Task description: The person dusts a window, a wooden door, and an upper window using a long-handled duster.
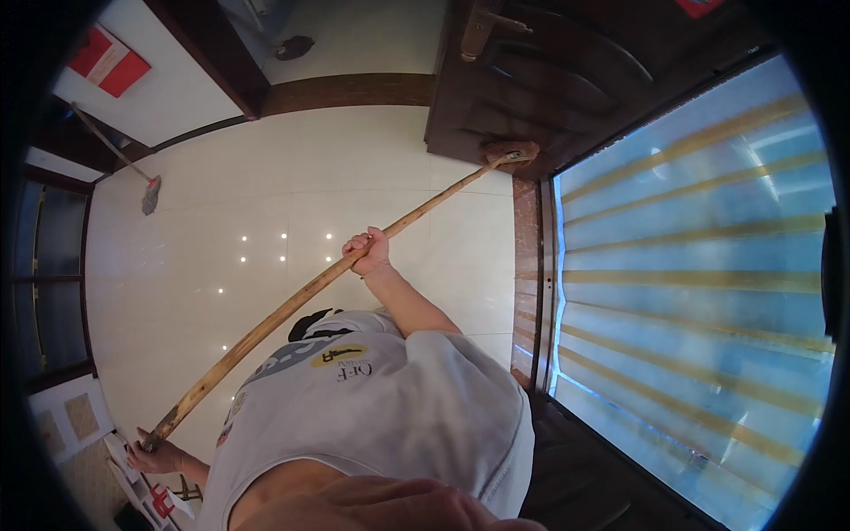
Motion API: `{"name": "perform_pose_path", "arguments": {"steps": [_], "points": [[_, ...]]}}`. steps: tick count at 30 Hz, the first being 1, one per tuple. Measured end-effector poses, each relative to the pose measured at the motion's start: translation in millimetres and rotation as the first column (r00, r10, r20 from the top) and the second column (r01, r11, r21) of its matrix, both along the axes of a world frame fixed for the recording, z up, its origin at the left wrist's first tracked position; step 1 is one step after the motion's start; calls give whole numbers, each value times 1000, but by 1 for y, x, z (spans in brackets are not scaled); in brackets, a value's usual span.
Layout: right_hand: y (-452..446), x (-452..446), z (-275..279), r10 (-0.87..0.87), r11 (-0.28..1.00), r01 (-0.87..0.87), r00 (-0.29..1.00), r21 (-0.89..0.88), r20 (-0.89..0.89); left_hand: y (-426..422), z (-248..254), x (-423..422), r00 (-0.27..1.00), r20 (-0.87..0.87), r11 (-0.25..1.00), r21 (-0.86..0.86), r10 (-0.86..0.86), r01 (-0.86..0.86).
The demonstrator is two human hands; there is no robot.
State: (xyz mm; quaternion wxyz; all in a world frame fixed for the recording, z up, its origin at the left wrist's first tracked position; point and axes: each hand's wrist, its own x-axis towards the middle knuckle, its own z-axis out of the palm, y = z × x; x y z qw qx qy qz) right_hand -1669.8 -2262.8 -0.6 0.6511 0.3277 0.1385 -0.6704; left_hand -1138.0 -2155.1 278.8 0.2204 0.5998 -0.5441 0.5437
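Observation:
A mop with a long wooden handle (pixel 305 296) slants across the view from lower left to upper right. Its reddish-brown head (pixel 531 152) is at the lower edge of the dark door (pixel 567 71); whether it touches the door I cannot tell. My right hand (pixel 370 251) is wrapped around the middle of the handle, with the arm stretched forward. At the darkened top end of the handle, my left hand (pixel 155 456) grips it low beside my body. Part of the left hand is hidden by the handle.
Glossy pale tiles (pixel 266 186) cover the floor. Another mop (pixel 152 190) leans at the left, and a dark mop head (pixel 294 47) lies beyond the doorway sill (pixel 350 92). A striped, film-like panel (pixel 691 283) fills the right side. Dark-framed glass panels (pixel 57 243) stand left.

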Motion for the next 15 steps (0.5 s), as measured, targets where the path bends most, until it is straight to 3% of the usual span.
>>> {"name": "perform_pose_path", "arguments": {"steps": [5, 7, 15], "points": [[-12, 50, 4, 49, 998, -46, 996, -43, 73, 36, 19, 36, 990, 60, 991, -21, 130, -129], [-16, 59, 5, 74, 996, -68, 992, -63, 101, 40, 30, 31, 989, 122, 990, -124, 79, -64], [-23, 65, 6, 141, 987, -133, 985, -85, 104, 33, 24, 55, 993, 116, 976, -216, -15, 40]]}}
